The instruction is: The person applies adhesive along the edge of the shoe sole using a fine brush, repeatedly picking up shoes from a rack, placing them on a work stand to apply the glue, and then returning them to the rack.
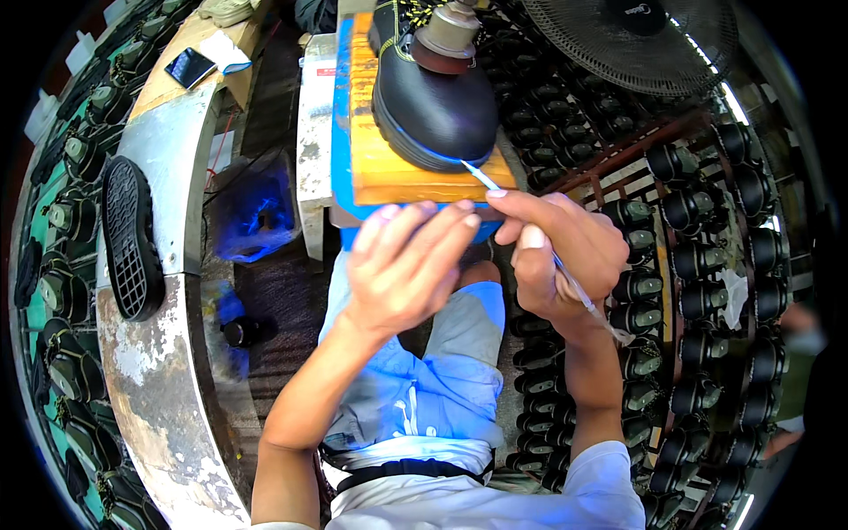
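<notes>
I see my two hands: my left hand (402,265) and my right hand (556,256), with one thin brush (481,177). One black shoe (433,106) sits on one wooden block (397,168). One loose sole (132,238), one fan (636,40) and one phone (190,66) show; the racked shoes (698,256) are too many to count.

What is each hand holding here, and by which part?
The right hand pinches a thin brush at mid-handle, tip at the black shoe sole edge. The left hand holds nothing.

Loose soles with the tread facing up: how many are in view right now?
1: a black sole lies tread-up on the curved metal bench, on the person's left. Others may be hidden among the racked shoes.
</notes>
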Demonstrator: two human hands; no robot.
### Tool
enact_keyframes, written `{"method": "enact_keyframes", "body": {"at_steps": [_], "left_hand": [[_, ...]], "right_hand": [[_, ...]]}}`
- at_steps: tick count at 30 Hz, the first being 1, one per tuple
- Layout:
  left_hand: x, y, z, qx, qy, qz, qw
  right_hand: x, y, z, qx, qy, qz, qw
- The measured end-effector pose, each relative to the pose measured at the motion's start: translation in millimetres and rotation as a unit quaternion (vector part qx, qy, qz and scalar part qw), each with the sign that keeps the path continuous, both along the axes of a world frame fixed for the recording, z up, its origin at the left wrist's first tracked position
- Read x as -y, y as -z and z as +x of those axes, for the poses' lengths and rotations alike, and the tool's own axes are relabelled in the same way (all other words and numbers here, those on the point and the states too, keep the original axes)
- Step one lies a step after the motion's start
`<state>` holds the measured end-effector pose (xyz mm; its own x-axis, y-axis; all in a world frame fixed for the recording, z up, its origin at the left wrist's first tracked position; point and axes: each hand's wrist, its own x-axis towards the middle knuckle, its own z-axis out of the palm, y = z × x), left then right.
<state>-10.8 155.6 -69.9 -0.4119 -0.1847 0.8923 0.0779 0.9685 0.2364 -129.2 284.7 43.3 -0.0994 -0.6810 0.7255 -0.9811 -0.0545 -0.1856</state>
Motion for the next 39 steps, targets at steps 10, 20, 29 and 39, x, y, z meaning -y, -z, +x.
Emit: {"method": "enact_keyframes", "body": {"at_steps": [10,20,29,39], "left_hand": [[111.6,9.5,36.7,-0.138,-0.045,0.170,0.975],[150.7,-22.3,20.0,0.075,-0.237,0.091,0.964],[192.1,-13.3,9.9,0.075,-0.161,0.177,0.968],[221.7,-9.8,-76.8,0.031,-0.065,0.096,0.993]], "right_hand": [[95.0,52.3,-12.1,0.065,-0.092,-0.120,0.986],[114.1,66.7,-80.8,-0.003,-0.061,-0.119,0.991],[71.4,53.4,-112.5,-0.075,0.020,-0.116,0.990],[13.6,41.5,-93.0,-0.128,0.033,-0.085,0.987]]}}
